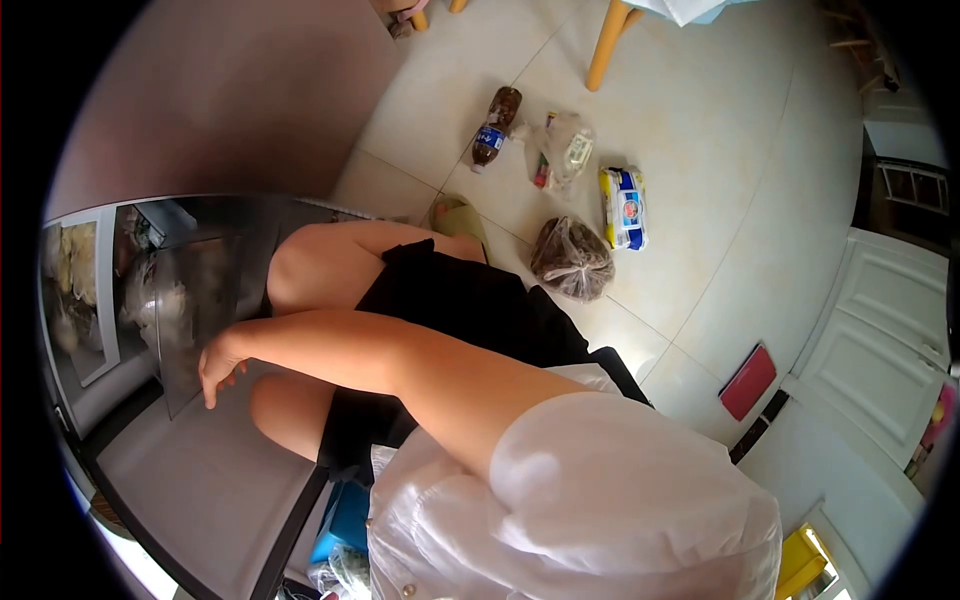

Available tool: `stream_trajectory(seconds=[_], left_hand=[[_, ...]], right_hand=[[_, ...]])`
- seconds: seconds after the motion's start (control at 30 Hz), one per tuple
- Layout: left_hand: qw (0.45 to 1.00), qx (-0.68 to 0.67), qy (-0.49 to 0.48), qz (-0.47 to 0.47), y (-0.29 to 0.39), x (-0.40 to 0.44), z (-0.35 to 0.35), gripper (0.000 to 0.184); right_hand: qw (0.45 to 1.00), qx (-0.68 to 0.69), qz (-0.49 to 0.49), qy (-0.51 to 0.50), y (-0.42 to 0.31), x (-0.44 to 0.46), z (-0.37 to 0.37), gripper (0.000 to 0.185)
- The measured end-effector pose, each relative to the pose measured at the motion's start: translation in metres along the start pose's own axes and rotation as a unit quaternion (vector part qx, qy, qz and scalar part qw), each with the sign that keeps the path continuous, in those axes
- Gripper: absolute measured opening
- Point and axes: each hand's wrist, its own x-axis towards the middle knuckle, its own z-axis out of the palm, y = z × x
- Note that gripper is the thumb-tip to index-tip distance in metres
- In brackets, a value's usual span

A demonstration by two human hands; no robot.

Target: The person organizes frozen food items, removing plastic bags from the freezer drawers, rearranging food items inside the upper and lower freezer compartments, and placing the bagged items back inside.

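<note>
My right hand (pixel 222 365) reaches left over my knees, at the end of a bare arm with a white sleeve. Its fingers hang down loosely, slightly apart, with nothing seen between them. Close beside it is a clear plastic panel (pixel 190 345) at the front of an opened cabinet that looks like a refrigerator. Behind the panel sits a clear bag (pixel 158 300) with unclear contents. Further left, a white-framed compartment (pixel 100 300) holds pale bagged items. My left hand is out of view.
On the tiled floor stand a dark bottle (pixel 495 130), a plastic bag (pixel 568 150), a wipes pack (pixel 625 208) and a dark-filled bag (pixel 572 260). A grey door panel (pixel 220 90) rises at upper left. A red flat object (pixel 748 382) lies near white cabinets (pixel 870 370).
</note>
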Motion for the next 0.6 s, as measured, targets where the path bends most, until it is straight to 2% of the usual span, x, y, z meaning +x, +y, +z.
stream_trajectory(seconds=[0.03,0.07,0.13,0.17,0.2,0.27,0.37,0.47,0.6], left_hand=[[0.983,-0.152,-0.027,-0.101,0.036,-0.004,0.000,0.036],[0.973,-0.188,-0.023,-0.133,0.049,-0.003,0.002,0.038],[0.980,-0.112,-0.003,-0.165,0.067,0.000,0.003,0.038],[0.981,-0.084,0.078,-0.155,0.085,-0.009,0.012,0.039],[0.983,-0.058,0.034,-0.171,0.099,-0.002,0.007,0.038],[0.999,-0.016,0.010,-0.033,0.060,0.008,0.005,0.039],[0.987,-0.024,0.007,-0.161,0.093,0.006,0.006,0.038],[0.986,0.039,0.010,-0.163,0.115,0.004,0.007,0.038],[0.989,0.020,0.024,-0.143,0.085,0.010,0.009,0.037]], right_hand=[[1.000,-0.013,0.000,-0.005,0.000,0.002,0.001,0.059],[1.000,-0.015,-0.001,-0.009,0.000,0.004,0.001,0.059],[1.000,-0.018,-0.001,-0.016,-0.001,0.006,0.003,0.061],[1.000,-0.020,-0.005,-0.019,-0.001,0.006,0.004,0.061],[0.999,-0.023,-0.008,-0.022,-0.002,0.006,0.004,0.061],[0.999,-0.033,-0.008,-0.025,-0.002,0.006,0.004,0.061],[0.999,-0.044,-0.002,-0.023,-0.003,0.007,0.005,0.060],[0.999,-0.044,-0.002,-0.023,-0.005,0.003,0.006,0.059],[0.999,-0.042,-0.012,-0.019,-0.005,0.001,0.006,0.054]])
